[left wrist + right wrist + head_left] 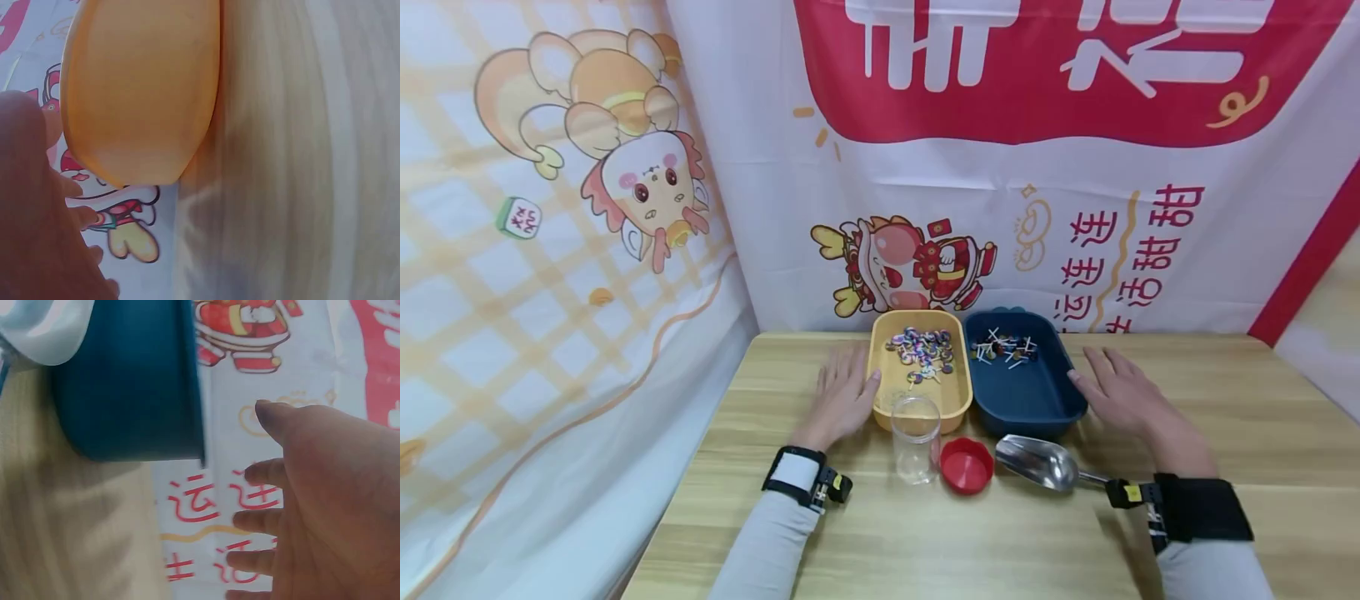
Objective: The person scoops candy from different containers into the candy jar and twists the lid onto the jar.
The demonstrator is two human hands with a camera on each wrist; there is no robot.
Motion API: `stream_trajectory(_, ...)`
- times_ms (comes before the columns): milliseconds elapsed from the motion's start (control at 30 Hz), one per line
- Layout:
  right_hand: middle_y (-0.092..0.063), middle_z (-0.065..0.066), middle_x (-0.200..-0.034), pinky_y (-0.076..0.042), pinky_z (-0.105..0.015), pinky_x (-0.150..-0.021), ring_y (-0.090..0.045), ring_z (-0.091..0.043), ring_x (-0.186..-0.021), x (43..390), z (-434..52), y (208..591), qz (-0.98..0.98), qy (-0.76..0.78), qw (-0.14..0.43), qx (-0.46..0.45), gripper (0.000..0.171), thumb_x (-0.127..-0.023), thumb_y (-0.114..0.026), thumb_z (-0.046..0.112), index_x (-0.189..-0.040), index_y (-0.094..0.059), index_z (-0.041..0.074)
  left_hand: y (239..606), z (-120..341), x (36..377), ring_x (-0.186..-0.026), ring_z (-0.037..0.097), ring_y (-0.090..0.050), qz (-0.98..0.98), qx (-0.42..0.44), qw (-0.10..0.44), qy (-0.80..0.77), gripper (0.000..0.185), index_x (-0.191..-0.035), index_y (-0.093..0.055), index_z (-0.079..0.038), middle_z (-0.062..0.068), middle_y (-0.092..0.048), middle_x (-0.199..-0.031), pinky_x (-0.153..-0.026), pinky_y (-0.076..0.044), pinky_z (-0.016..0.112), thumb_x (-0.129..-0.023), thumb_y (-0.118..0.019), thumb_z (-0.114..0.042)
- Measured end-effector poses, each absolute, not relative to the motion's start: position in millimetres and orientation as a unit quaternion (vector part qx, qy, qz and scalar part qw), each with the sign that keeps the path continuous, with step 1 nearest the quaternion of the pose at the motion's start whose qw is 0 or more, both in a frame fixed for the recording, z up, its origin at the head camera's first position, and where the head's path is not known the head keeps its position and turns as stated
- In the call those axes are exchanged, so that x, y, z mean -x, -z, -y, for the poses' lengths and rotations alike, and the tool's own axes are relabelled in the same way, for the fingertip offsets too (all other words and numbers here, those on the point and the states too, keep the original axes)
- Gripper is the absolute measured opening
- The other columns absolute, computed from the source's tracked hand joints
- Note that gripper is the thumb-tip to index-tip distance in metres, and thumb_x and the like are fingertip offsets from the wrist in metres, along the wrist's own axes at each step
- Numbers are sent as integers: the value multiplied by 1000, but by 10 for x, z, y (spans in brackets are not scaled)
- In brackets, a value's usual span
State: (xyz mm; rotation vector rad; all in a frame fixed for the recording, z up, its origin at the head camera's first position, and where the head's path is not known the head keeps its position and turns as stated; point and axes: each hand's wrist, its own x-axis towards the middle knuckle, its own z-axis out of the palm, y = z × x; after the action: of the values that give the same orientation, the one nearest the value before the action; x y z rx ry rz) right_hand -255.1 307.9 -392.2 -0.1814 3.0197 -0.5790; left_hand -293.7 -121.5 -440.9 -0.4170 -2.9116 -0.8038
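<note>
While a yellow tray [952, 390] and a blue tray [1033, 400] sit side by side on the tabletop [955, 550], the L hand [841, 396] is by the yellow one, the R hand [1123, 398] by the blue one. Each grip is apart, w/ nothing in it. Lollies [923, 344] lie in both trays, prob split so they don't mix. A clear jar [916, 460], red cup [966, 467] & scoop [1037, 461] sit nearer the person, prob b/c that's easy to reach.

Wood-grain table [925, 550], pale sheen near front. White sheet [970, 175] hangs behind far edge: big red panel [1037, 112], sideways cartoon [910, 267], red lettering [1153, 252]; red stripe [1311, 254] by far right corner. Left edge: orange-checked sheet [520, 333], upside-down cartoon animal [625, 112]. Lighting's bright.
</note>
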Motion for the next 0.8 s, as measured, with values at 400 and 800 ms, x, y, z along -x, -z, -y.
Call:
stream_trajectory(400,-61,-35,-128,-50,-66,-97,-58,-51,-118,2120,-3092,3571,-961,204,162,87,83,-109,-26,56,-133,-53,-19,4529,1019,3088,-150,38,-32,791,57,-22,609,62,-159,-24,2,25,-28,-163,-124,-28,49,-104,-44,-19)
stream_trajectory(800,-64,1,-85,-46,-28,-67,-56,-17,-81,2053,-2851,3817,-910,236,278,199,16,-79,-77,5,-92,-72,13,4736,992,3100,-154,34,-22,664,36,-49,746,71,-161,-25,-5,18,-19,-169,-127,-21,46,-93,-46,1)
